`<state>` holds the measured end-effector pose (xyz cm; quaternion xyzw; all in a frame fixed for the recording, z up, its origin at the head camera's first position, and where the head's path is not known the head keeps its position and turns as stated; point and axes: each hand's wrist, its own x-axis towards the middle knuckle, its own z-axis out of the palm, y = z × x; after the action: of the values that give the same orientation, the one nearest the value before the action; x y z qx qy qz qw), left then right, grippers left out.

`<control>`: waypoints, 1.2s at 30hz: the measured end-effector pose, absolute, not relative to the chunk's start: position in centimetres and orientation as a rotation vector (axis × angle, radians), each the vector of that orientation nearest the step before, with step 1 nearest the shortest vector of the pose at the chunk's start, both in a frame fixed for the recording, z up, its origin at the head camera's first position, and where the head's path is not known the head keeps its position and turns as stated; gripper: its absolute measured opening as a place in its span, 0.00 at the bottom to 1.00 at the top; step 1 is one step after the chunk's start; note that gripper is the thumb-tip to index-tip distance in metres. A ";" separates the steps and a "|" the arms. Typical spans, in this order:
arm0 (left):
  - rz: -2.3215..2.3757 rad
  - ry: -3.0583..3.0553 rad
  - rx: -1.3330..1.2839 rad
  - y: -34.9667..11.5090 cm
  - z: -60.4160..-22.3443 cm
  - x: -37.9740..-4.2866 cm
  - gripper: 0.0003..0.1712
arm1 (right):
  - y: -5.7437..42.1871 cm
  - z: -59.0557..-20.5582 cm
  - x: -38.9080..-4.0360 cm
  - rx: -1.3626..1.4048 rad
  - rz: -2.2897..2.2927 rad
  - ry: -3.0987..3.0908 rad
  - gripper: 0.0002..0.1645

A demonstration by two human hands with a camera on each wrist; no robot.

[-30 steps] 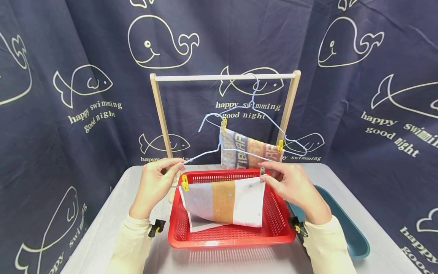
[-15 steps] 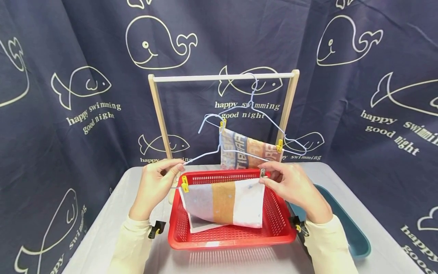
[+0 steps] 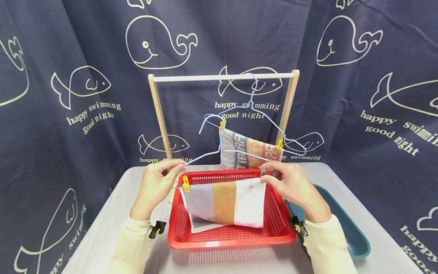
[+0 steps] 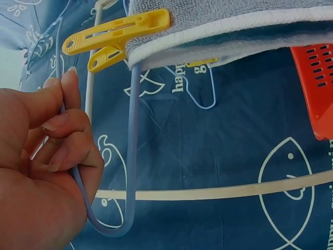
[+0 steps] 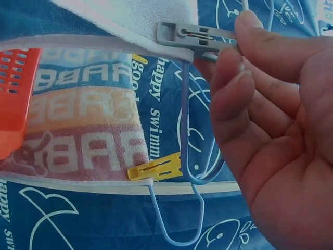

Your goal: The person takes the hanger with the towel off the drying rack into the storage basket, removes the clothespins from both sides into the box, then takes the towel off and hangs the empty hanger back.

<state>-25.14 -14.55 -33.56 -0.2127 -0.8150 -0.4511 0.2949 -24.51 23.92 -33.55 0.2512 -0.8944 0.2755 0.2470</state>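
A light blue wire hanger is held up over the red basket, its hook standing free. My left hand grips the hanger's left side, with thumb and fingers around the wire in the left wrist view. A striped towel in grey, orange and white hangs from the lower bar. At its left corner sits a yellow clothespin. My right hand pinches a grey clothespin between thumb and fingers. That clothespin lies over the towel's white right corner.
Under the towel stands a red basket. Behind it, a wooden rack bears a second blue hanger with a lettered towel on yellow clothespins. A teal tray lies to the right on the white table.
The hanger and towel have shifted very slightly to the right. My right fingers have moved a little on the grey clothespin; the left hand keeps its grip.
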 end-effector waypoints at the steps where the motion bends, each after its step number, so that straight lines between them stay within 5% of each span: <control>1: -1.202 -2.168 -0.567 -14.5 -33.6 -25.2 0.10 | 23.9 -33.6 -24.5 0.684 0.749 -2.432 0.17; 36: -1.206 -2.142 -0.578 -14.5 -33.8 -25.3 0.09 | 23.7 -33.6 -24.3 0.641 0.746 -2.273 0.15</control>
<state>-25.26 -14.55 -33.76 -0.2182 -0.8082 -0.4551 0.3035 -24.28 23.70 -33.59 0.2447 -0.8676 0.2847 0.3262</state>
